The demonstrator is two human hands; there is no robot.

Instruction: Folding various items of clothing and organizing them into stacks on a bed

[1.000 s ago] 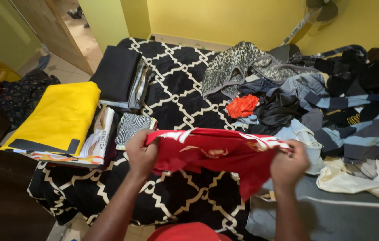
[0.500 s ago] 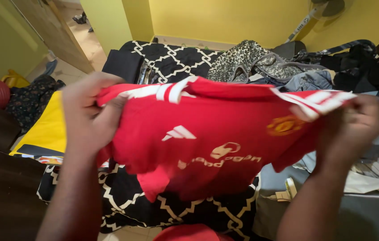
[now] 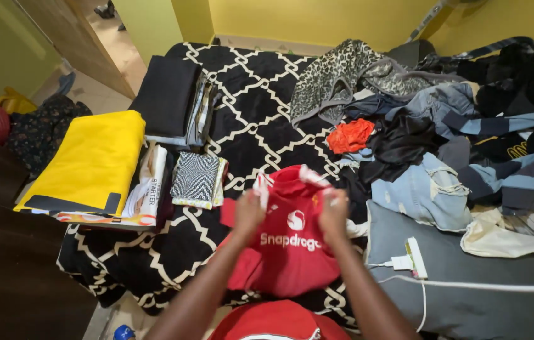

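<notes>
Both hands pinch the red shirt (image 3: 286, 242) at its upper part: left hand (image 3: 249, 213) closed on the left shoulder fold, right hand (image 3: 333, 214) closed on the right one, fingers curled tight around cloth. The hands stand near each other, just apart.

Change noted: half a second earlier the shirt was held up, spread wide between hands well apart, filling the view. Now it is lowered onto the bed (image 3: 260, 119) and narrowed, sides drawn in. Judgement: a fold is under way, the sleeves already taken inward, the lengthwise fold not yet made.

Shirt: red, white trim at the collar, white printing on the front, lying face up near the front edge of the bed, lower hem towards the person.

Surroundings: black-and-white patterned cover under the shirt. Towards the left edge, a small folded patterned cloth (image 3: 196, 179), a yellow folded cloth (image 3: 90, 157), a dark folded stack (image 3: 167, 94). Along the right side, a loose heap of unfolded clothes (image 3: 443, 126), an orange piece (image 3: 350, 135) among them. A white charger (image 3: 408, 258) lies on the grey sheet at the right front corner.
</notes>
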